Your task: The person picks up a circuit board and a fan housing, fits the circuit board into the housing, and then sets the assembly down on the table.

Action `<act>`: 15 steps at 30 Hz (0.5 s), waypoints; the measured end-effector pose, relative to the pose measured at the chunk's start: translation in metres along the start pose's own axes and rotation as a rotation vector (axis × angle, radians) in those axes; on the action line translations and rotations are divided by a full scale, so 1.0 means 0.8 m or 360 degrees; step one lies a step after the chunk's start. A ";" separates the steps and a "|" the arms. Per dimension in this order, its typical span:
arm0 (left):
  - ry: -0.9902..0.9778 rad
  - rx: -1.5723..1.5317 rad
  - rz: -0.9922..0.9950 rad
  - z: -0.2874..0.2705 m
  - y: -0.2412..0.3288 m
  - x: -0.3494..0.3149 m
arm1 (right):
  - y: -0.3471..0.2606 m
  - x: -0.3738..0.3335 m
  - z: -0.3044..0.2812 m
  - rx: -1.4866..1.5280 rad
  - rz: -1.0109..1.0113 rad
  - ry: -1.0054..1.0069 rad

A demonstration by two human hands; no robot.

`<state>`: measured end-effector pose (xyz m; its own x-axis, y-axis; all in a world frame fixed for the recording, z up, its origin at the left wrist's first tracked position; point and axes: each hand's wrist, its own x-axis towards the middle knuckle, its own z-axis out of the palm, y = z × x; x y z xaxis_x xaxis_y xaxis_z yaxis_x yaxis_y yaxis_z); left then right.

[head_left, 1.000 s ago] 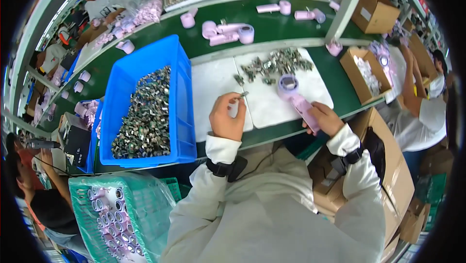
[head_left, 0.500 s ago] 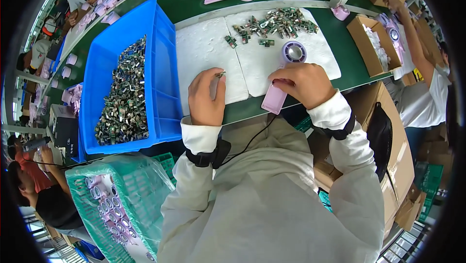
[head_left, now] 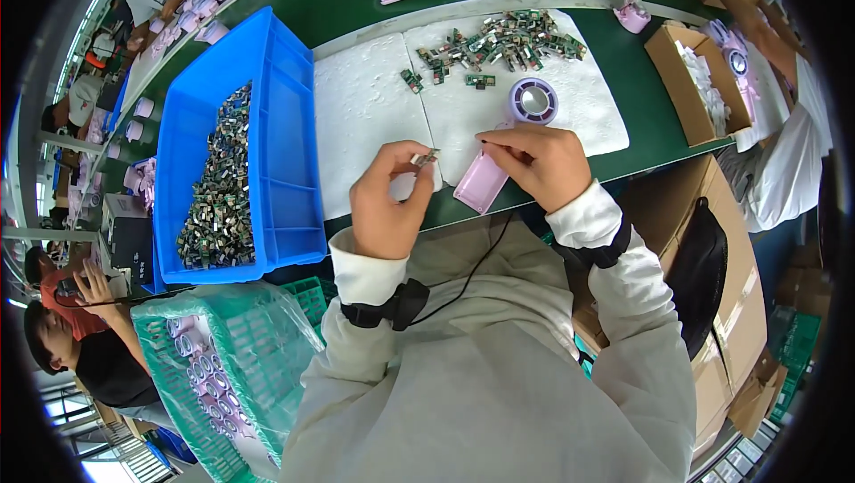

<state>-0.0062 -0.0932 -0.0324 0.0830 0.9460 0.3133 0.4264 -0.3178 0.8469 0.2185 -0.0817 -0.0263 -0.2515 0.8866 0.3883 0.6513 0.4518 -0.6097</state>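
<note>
My left hand (head_left: 387, 202) is closed in a pinch on a small green circuit board (head_left: 425, 159), held just above the white foam sheet. To its right lies a pink handheld-fan housing (head_left: 482, 182), its open handle shell reaching over the table's front edge. The housing's round purple-and-white ring (head_left: 534, 102) rests on the foam beyond my right hand (head_left: 541, 164). That hand's thumb and index finger are pinched at the upper end of the handle shell, with a small dark tip between them. What it is cannot be made out. Several loose circuit boards (head_left: 512, 42) are heaped at the back of the foam.
A blue bin (head_left: 289, 140) of circuit boards stands at left. Below it is a green basket (head_left: 165, 376) of pink fan parts under plastic. At right are a carton (head_left: 681, 95) of white pieces and a large cardboard box (head_left: 712, 305). Other people work around the table.
My left hand has moved right with the circuit board, toward the housing. The handle shell has swung left, and my right hand's fingers have shifted to a pinch at its upper end.
</note>
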 end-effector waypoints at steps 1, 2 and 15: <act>-0.0045 -0.0250 -0.0039 0.010 0.000 0.000 | -0.004 -0.001 0.001 0.0032 0.0137 0.0018; -0.0049 -0.0249 -0.0026 0.018 -0.003 0.001 | -0.004 -0.003 0.002 0.0029 0.0135 0.0032; -0.0358 -0.0594 -0.0232 0.045 -0.002 0.016 | 0.005 -0.004 -0.004 0.0135 0.0021 0.0096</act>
<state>0.0269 -0.0780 -0.0451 0.2575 0.9596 0.1132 0.0982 -0.1425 0.9849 0.2239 -0.0827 -0.0277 -0.1978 0.8861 0.4192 0.5905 0.4490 -0.6705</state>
